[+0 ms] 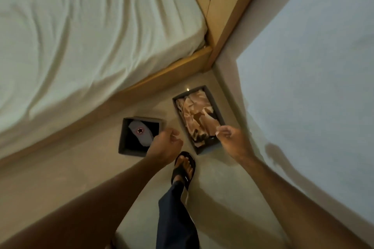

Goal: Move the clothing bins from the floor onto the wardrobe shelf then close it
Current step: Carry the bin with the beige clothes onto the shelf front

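Two grey clothing bins stand on the floor beside the bed. The smaller square bin (122, 137) on the left holds dark fabric and a grey cap with a star. The longer bin (220, 118) on the right is full of crumpled beige clothing. My left hand (165, 143) hovers open above the gap between the bins, over the small bin's right edge. My right hand (232, 139) hangs open over the near right corner of the long bin, fingers spread. Neither hand holds anything. The wardrobe is not in view.
A bed with a pale sheet (81, 36) and wooden frame (162, 75) fills the left. A wooden post (228, 16) rises at the bed's corner. A pale wall (313, 66) runs along the right. My foot in a black sandal (183, 168) stands just before the bins.
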Tool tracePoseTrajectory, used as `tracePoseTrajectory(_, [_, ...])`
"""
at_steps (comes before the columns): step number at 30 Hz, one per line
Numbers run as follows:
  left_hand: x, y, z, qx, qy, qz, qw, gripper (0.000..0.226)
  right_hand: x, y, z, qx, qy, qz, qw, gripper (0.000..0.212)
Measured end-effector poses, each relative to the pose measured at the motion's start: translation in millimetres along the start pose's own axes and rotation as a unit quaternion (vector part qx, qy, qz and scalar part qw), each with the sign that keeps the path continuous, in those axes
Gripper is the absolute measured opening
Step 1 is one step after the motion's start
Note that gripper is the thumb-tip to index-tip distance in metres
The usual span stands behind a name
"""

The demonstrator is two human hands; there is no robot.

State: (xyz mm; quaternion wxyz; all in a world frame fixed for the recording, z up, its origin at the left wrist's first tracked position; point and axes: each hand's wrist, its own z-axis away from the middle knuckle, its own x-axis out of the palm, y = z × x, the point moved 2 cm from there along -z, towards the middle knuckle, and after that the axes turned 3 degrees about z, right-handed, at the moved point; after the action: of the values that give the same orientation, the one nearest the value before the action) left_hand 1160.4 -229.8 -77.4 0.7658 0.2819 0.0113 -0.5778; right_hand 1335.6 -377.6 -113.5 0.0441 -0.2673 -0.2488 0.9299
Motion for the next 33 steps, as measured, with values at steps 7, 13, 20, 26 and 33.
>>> tracePoseTrajectory(7, [68, -32, -132, 0.021, -0.030, -0.053, 0.998, 0.034, 49, 73, -143, -0.056, 0.006, 0.250, 0.967, 0.046])
tracePoseTrajectory(13, [92, -40, -167, -0.003, -0.065, -0.022, 0.998, 0.026, 56, 81, -175, -0.048, -0.064, 0.254, 0.964, 0.046])
tracePoseTrajectory(20, [57, -33, -123, 0.015, -0.065, -0.047, 0.997, 0.033, 44, 71, -98, -0.009, -0.069, 0.245, 0.967, 0.035])
tracePoseTrajectory(26, [10, -46, -38, 0.067, -0.089, -0.169, 0.979, 0.035, 50, 60, 29, -0.038, -0.076, 0.251, 0.964, 0.038])
tracePoseTrajectory(33, [-33, -90, 82, 0.095, -0.090, -0.195, 0.972, 0.020, 100, 36, 174, 0.010, -0.022, 0.199, 0.980, 0.043])
